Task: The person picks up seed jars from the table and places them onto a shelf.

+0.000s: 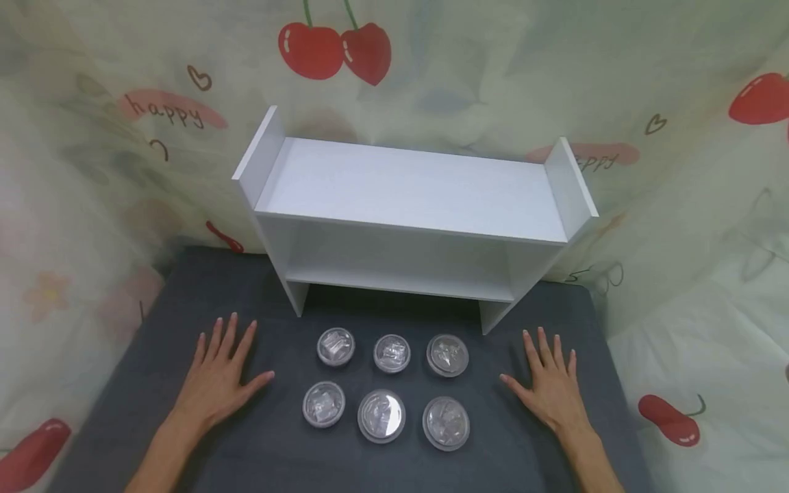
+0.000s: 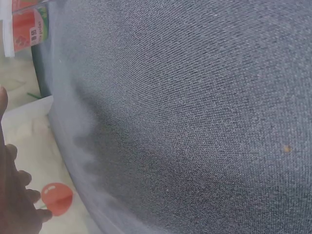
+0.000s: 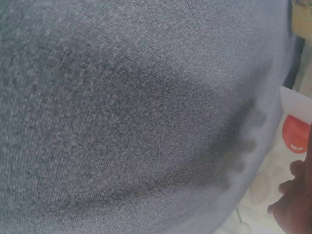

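Note:
My left hand (image 1: 212, 380) rests palm down with fingers spread on the dark grey cloth (image 1: 259, 452), left of several round clear-lidded containers. My right hand (image 1: 553, 389) lies the same way on their right side. Neither hand touches a container. The back row has a left container (image 1: 335, 346), a small middle one (image 1: 392, 353) and a right one (image 1: 447, 355). In the front row are a left container (image 1: 323, 404), a middle one (image 1: 381, 416) with a bright glare, and a right one (image 1: 446, 423). Their contents look clear or silvery and cannot be made out.
Behind the containers stands a white two-tier shelf (image 1: 407, 188) with raised side panels. A cherry-printed curtain (image 1: 431, 89) hangs round the table's back and sides. The left wrist view catches a red and green package (image 2: 30, 29); the right wrist view, a tan object (image 3: 302, 22).

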Action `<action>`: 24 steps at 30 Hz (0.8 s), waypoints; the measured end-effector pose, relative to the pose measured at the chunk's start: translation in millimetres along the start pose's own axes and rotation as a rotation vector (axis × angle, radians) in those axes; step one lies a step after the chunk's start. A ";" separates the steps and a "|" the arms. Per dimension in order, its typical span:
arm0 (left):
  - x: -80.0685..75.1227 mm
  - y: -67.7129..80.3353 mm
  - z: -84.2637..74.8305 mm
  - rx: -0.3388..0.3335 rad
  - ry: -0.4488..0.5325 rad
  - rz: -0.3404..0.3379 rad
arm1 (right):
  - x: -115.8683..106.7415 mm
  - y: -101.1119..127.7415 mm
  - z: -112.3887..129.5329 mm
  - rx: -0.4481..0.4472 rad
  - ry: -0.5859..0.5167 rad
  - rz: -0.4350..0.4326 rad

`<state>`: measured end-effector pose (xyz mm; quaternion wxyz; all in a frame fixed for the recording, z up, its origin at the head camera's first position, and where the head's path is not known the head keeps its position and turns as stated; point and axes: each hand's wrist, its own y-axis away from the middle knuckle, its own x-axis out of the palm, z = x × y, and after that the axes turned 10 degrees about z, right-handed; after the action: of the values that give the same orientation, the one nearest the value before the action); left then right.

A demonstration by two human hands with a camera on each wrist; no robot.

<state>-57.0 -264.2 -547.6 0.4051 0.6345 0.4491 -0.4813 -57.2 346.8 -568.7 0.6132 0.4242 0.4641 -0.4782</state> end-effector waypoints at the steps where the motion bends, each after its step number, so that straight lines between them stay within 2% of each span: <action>1: 0.0 0.4 0.0 -0.001 0.004 0.000 | -0.2 0.4 0.3 -0.001 -0.002 0.000; 13: -5.5 4.4 2.7 0.011 0.016 -0.029 | -3.5 5.3 12.3 -0.022 -0.043 -0.019; 24: -20.8 -2.2 2.8 0.067 0.018 -0.116 | -5.8 11.8 31.0 -0.111 -0.131 -0.113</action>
<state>-62.6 -270.0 -528.1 0.3512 0.6249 0.4724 -0.5128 -41.2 320.1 -555.6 0.6371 0.3306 0.4719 -0.5121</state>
